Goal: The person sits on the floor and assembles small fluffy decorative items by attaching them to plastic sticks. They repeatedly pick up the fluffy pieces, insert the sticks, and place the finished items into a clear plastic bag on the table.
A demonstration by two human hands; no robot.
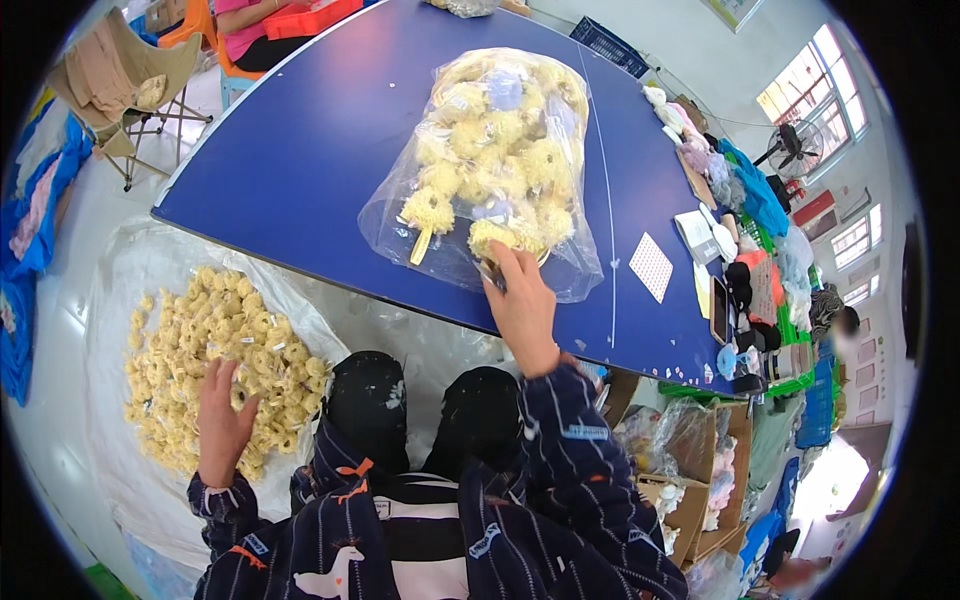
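Note:
A clear plastic bag (385, 215) filled with fluffy yellow plush pieces (480, 135) lies on the blue table in front of me. At the bag's near end, my right hand (527, 312) has its thumb and fingers closed on a yellow plush piece (492, 236); the fingertips are partly hidden against it. Another plush piece with a yellow strap (422, 246) lies to the left of it, in the bag's near part. Down on my left, my left hand (226, 420) hovers over or touches a big heap of the same yellow pieces (205, 330), fingers apart, holding nothing visible.
The heap rests on a white sheet (115, 290) on the floor. Along the right of the blue table (300, 150) are a dotted card (651, 268), a phone (719, 310) and assorted items. Boxes (690, 500) stand at my right. A person (245, 20) sits beyond the table.

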